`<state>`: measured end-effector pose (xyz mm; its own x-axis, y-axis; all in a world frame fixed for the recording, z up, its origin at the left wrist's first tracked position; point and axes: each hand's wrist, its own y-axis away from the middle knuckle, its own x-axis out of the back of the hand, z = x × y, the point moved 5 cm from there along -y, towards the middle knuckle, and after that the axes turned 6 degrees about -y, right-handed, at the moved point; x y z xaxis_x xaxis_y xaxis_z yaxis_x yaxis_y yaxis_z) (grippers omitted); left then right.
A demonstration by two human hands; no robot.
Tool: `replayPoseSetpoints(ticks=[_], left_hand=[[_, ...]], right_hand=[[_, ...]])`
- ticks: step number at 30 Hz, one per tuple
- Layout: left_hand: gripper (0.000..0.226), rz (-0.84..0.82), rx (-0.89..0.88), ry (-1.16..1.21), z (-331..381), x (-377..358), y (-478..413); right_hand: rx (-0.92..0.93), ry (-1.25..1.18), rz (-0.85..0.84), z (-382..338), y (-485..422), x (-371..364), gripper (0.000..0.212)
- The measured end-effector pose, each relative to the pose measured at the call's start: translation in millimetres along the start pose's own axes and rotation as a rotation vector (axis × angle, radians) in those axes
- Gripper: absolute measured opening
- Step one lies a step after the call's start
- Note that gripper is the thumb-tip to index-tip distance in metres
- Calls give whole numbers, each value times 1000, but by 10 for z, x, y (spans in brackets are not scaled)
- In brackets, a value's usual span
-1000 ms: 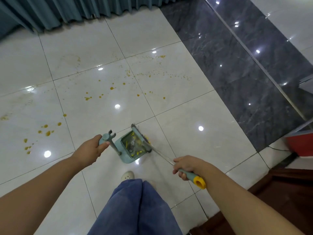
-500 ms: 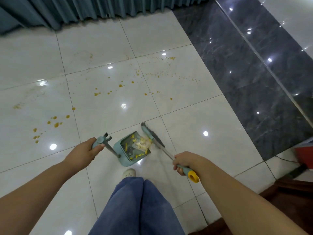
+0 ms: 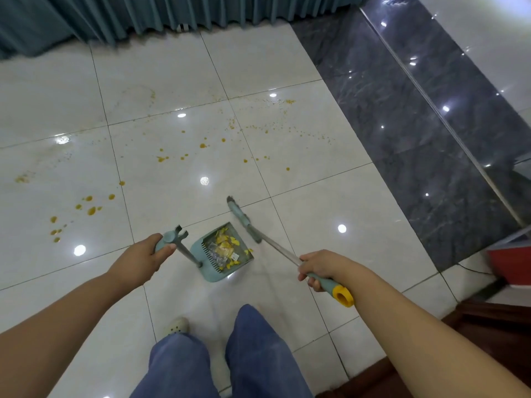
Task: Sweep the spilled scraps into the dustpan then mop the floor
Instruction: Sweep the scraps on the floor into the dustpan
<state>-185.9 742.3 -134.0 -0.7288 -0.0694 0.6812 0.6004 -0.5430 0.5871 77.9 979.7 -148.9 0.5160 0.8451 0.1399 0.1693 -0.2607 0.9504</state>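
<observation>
White floor [image 3: 172, 81] tiles carry yellow spots [image 3: 92, 209] ahead, with a teal curtain [image 3: 143, 12] beyond. Left hand [image 3: 140, 261] grips the dustpan [image 3: 214, 275] by its upright handle, and the pan sits on the tile with scraps [image 3: 225, 248] inside. Right hand [image 3: 319, 267] wraps the broom [image 3: 242, 218] handle, with the broom head just beside the pan's far right edge.

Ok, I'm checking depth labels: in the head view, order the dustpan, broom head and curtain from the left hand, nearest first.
1. Dustpan: the left hand grips its handle, with the pan just to the right.
2. Broom head: beyond the pan, further right.
3. Curtain: farthest, along the top of the view.
</observation>
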Motion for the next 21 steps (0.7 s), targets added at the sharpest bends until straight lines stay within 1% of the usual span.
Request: replayPoseSetpoints(ticks=[2,4,8,12,15,17,20,21], left_hand=[[23,1,2,44,-82,50,29],[24,4,-4,33,-162,112,64],[31,3,-9,-24,-354,214,94],[31,-18,-26,-72,-538,254,58],[29,-29,-31,-66,-652,288,37],[29,-26,-38,-76,-730,312,44],[29,-25,-76,-104,-826,350,83],[29,-27,-84,-116,-859,370,98]], right_hand=[[5,-12,36,-24,-35,-13,49],[-7,-28,56,-33,-64,-76,47],[-75,-59,44,38,-130,-374,32],[-146,-145,-43,126,-95,-779,9],[-211,-316,-97,180,1,-908,19],[-209,-381,-109,189,81,-944,23],[-132,-397,-88,136,149,-1013,13],[-105,-391,-73,101,155,-1041,15]])
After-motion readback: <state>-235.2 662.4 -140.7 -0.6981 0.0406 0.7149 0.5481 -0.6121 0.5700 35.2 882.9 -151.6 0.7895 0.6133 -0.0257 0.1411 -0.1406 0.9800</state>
